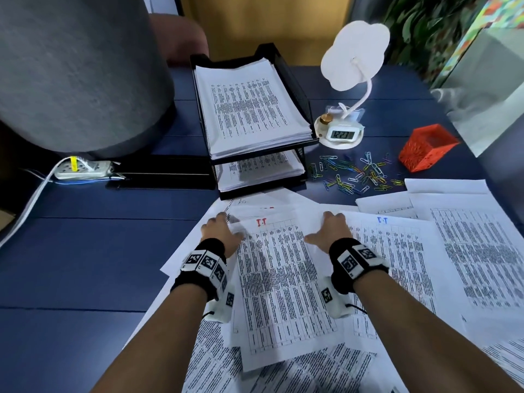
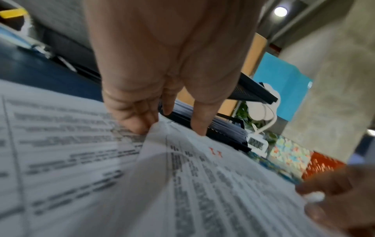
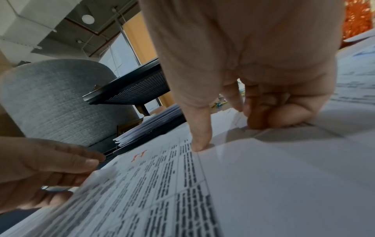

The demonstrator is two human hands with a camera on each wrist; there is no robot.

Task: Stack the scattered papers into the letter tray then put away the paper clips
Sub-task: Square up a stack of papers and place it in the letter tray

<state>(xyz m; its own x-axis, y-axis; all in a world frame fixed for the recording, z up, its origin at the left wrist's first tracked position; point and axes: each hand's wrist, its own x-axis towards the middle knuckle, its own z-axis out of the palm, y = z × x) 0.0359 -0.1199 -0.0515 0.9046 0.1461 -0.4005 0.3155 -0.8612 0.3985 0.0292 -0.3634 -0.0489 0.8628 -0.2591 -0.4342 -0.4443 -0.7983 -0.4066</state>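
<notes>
Sheet marked in red sits between both hands, tray straight ahead

Top white printed sheet with the red mark (image 1: 276,282) lies long axis running away from the person, roughly in line with the black mesh two-tier letter tray (image 1: 295,80) directly beyond it on the dark blue table (image 1: 85,251). Left hand (image 1: 219,231) at the sheet's far-left corner: in the left wrist view the fingers (image 2: 140,118) are curled and lifting the corner, thumb over the paper, so it reads as a pinch. Right hand (image 1: 330,229) at the far-right edge; right wrist view shows the index fingertip (image 3: 199,142) pressing down on the sheet, other fingers curled under against the paper edge, grip not fully clear. Hands well apart, one each side of the sheet.

Both hands about equally near the tray; tray's open front faces the person, already stacked with papers on both tiers. Likely next: lift and push forward, short edge first.

Other scattered white printed papers (image 1: 467,251) spread right and near. Coloured paper clips (image 1: 354,174) lie loose right of the tray, just beside the orange mesh pen holder (image 1: 425,150); right hand is nearer these.
</notes>
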